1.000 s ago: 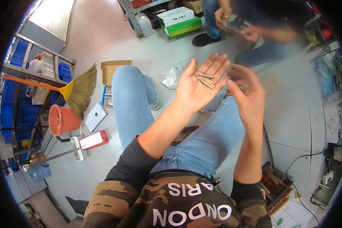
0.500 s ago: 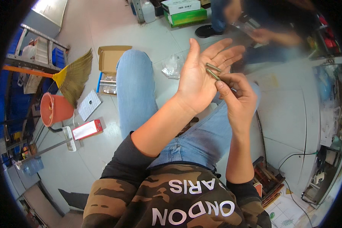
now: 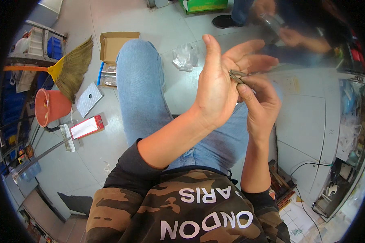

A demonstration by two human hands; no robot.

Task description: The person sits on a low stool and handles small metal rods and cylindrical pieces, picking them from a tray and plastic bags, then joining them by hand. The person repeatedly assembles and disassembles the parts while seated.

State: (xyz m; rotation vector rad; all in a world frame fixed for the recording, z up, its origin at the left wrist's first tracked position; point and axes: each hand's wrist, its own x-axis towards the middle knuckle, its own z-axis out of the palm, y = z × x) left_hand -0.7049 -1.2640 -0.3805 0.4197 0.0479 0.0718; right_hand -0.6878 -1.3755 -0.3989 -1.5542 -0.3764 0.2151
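Note:
My left hand [image 3: 221, 81] is raised above my lap, palm turned toward my right, fingers spread. Small metal screws [image 3: 236, 75] lie across its palm near the fingers. My right hand [image 3: 259, 101] is pressed close against it, and its curled fingertips pinch at the screws. My knees in blue jeans [image 3: 140, 85] are below both hands.
On the floor to the left: a broom [image 3: 71, 69], an orange bucket [image 3: 50, 106], an open cardboard box [image 3: 115, 42], a red and white flat box [image 3: 87, 126]. Clear plastic bags [image 3: 185, 56] lie ahead. Another person [image 3: 288, 28] crouches at the top right. Cables and clutter lie at the right.
Both hands have come closer to the camera. My left palm has tilted from flat to edge-on, and my right fingers have closed onto the screws.

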